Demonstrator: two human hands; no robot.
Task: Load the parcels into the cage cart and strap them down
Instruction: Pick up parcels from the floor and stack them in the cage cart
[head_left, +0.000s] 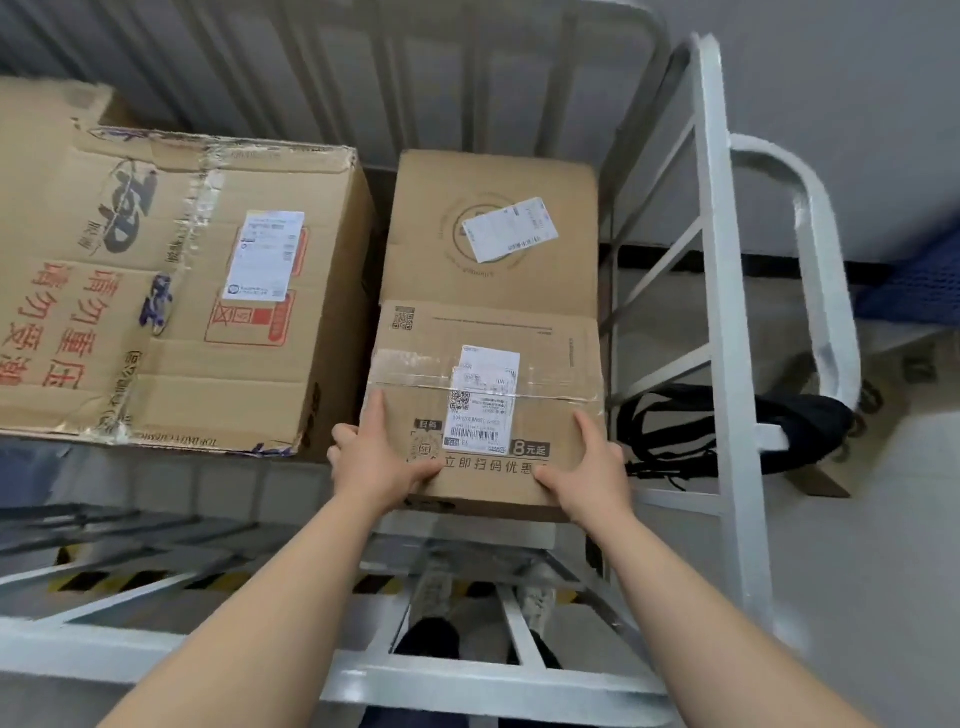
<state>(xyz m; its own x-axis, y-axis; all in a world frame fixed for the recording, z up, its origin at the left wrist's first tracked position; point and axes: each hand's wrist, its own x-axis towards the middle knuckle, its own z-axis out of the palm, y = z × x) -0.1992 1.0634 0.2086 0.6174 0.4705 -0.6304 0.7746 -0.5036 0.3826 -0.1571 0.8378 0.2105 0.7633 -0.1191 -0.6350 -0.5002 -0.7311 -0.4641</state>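
Parcel (483, 410) sits inside the cage cart (722, 312), just in front of a second box (493, 228), with left grip (371, 462) and right grip (587, 467) each curled round a near corner, and releasing before its base is fully supported could let it tip out.

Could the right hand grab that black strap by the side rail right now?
Probably not yet: the right hand grips the taped parcel. Freed, it looks close enough; the black strap hangs just beside it, past thin rail bars.

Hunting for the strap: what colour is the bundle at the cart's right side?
Black bundle, head view.
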